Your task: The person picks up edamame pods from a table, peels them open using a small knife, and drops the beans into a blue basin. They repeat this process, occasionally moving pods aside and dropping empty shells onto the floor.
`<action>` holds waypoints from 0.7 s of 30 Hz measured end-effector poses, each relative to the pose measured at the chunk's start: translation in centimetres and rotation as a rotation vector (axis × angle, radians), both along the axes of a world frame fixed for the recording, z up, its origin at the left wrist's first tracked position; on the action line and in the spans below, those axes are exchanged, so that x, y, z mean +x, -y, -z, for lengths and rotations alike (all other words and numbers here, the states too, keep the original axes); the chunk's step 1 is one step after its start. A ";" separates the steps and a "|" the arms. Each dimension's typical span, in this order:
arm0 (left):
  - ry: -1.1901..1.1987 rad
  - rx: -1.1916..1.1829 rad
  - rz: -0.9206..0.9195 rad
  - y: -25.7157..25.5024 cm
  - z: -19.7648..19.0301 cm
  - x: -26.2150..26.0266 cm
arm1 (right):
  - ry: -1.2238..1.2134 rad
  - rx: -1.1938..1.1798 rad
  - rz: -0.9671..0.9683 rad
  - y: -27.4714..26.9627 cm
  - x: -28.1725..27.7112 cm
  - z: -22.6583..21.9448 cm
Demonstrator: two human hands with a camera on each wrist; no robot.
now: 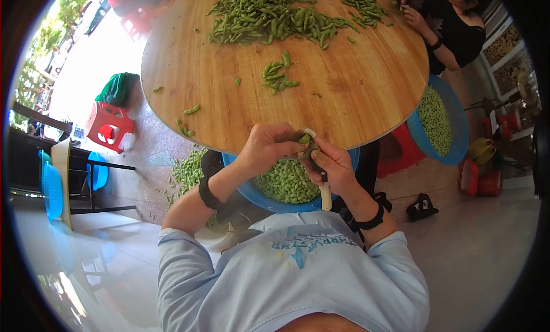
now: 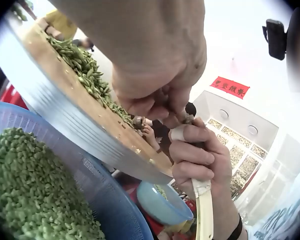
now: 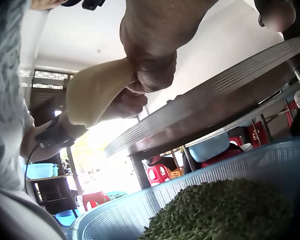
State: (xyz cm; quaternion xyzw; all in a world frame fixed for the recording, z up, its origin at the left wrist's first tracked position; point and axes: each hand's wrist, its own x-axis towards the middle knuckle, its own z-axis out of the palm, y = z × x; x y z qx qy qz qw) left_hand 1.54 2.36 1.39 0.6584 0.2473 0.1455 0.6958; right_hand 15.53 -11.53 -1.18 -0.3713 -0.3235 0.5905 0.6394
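Note:
Above the near table edge, the left hand pinches a green pod between thumb and fingers. Close against it, the right hand curls round a tool with a pale handle, which points down toward the body. The left wrist view shows the same handle under the right hand's fingers, with a pale wrap on one digit. The tool's working end is hidden by the hands. Below them sits a blue basket of shelled green beans.
A round wooden table bears a large pod heap and a small group of pods. Another person sits at the right, near a second blue basket. Pods or shells lie on the floor; a red stool stands left.

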 end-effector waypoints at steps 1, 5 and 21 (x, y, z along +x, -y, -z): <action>0.044 0.011 0.000 0.0 0.4 -0.1 | 0.028 0.010 0.018 0.0 -0.1 -0.1; 0.073 0.083 -0.012 0.1 1.0 -0.5 | 0.130 0.021 0.101 0.0 -0.6 0.3; -0.179 0.525 0.138 1.3 -1.2 -1.5 | 0.590 0.005 0.205 1.7 0.7 1.9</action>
